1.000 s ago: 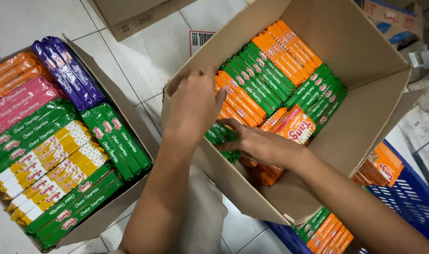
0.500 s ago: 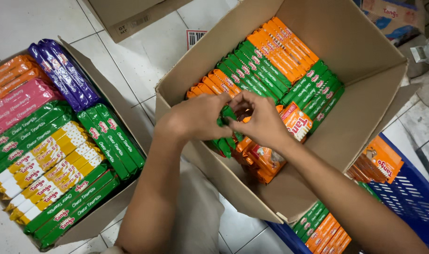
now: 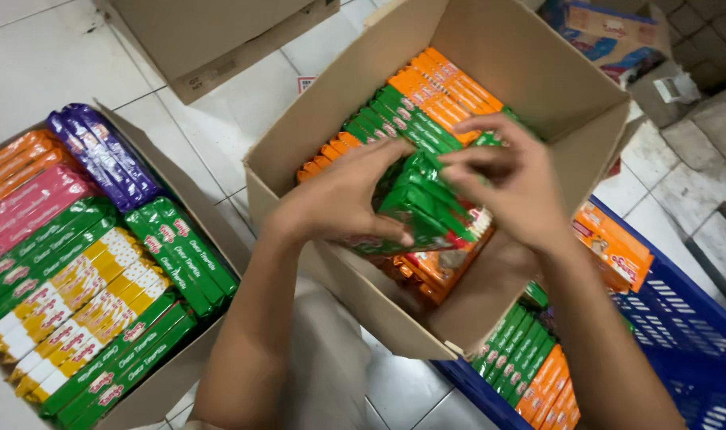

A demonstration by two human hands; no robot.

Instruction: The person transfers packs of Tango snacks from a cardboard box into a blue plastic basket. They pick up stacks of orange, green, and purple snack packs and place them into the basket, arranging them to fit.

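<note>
Over open carton [image 3: 530, 48], both hands gripping green pkts [image 3: 422, 199], orange rows behind [image 3: 450, 84]

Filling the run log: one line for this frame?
left hand: holds green packs | right hand: holds green packs | where: over open box | beside: blue crate

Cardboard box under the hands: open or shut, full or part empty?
Open and part empty: the cardboard box has its flaps up, orange and green packets fill the far side, and bare wall shows above them.

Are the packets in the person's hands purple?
No, both hands hold a bunch of green packets; the purple packets lie in the other box.
</note>
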